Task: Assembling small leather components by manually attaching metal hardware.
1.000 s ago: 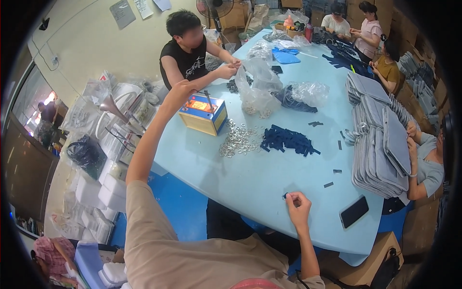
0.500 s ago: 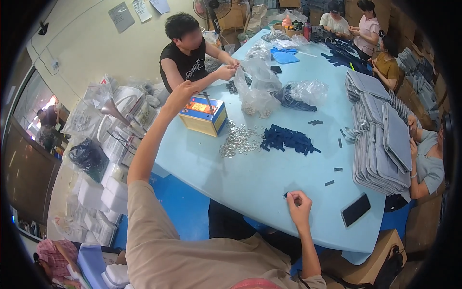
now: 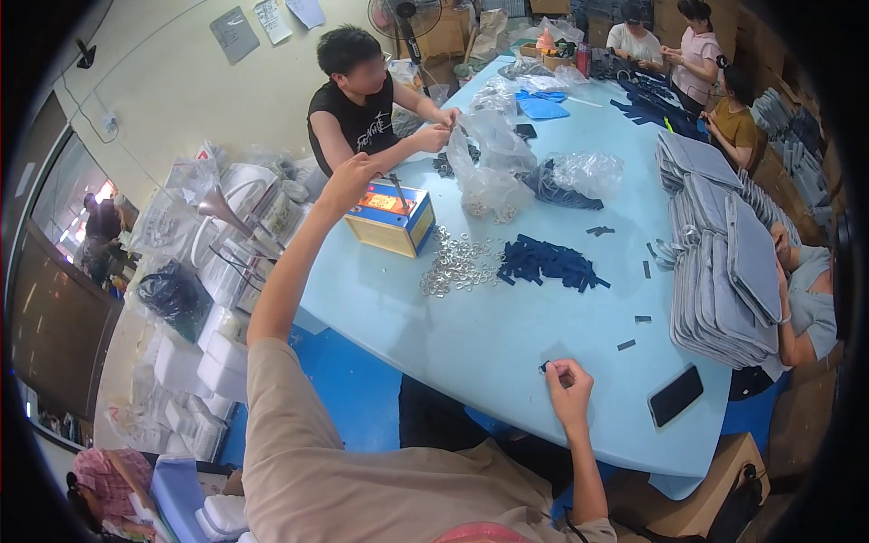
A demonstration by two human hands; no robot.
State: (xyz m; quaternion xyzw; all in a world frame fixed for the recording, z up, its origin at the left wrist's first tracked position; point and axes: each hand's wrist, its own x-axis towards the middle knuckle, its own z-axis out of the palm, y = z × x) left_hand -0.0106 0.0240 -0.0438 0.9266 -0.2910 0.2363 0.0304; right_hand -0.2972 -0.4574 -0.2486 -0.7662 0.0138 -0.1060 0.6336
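Observation:
My left hand point(image 3: 351, 179) reaches out over the near left corner of a blue and yellow box point(image 3: 385, 233). Its fingers are bent together, and what they hold, if anything, is hidden. A dark upright rod point(image 3: 399, 196) stands at the box, just right of that hand. Close to the table's front edge, my right hand point(image 3: 568, 387) pinches a small dark strip point(image 3: 544, 367) between thumb and finger. Beyond it lie a heap of silver metal rings point(image 3: 457, 264) and a pile of short navy strips point(image 3: 552, 262).
A black phone point(image 3: 675, 396) lies right of my right hand. Grey padded pieces point(image 3: 720, 271) are stacked at the table's right side. Clear plastic bags point(image 3: 489, 172) stand behind the rings. A person in black point(image 3: 367, 118) sits across at the left; other people work along the right.
The whole view has shifted slightly, moving the scene a little right and down. Both my hands keep nearly the same places over the table.

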